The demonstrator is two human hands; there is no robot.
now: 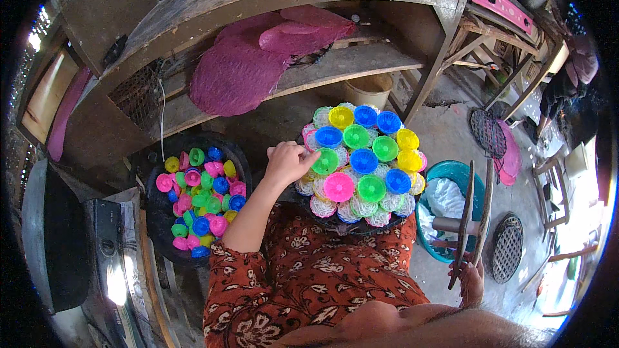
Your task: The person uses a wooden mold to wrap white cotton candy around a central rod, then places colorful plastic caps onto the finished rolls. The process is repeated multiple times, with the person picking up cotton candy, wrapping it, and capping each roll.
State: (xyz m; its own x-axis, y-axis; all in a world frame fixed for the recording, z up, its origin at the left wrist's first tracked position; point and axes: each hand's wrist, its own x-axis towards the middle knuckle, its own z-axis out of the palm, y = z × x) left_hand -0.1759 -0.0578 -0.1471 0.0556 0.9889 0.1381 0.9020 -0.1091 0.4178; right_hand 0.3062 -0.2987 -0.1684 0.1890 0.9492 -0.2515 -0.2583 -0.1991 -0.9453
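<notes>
In front of me a round heap (361, 174) carries many small plastic cups in blue, green, yellow and pink, with white lacy, noodle-like strands between them. My left hand (288, 162) reaches to its left side, thumb and fingers pinched at the rim of a green plastic cup (325, 161). At the lower right, my right hand (472, 281) grips a dark wooden press (475, 219) with two long handles and a pale cylinder between them. The press is held over a teal basin (433, 172) with a white mass (445, 198) in it. Some of my right fingers are hidden behind the handles.
A black tub (229, 148) of loose coloured cups (201, 199) stands to my left. Ahead, pink mesh covers (242, 70) lie on a wooden bench shelf, near a beige bucket (369, 92). A dark round grate (508, 248) lies at right. A metal stove (106, 251) sits at far left.
</notes>
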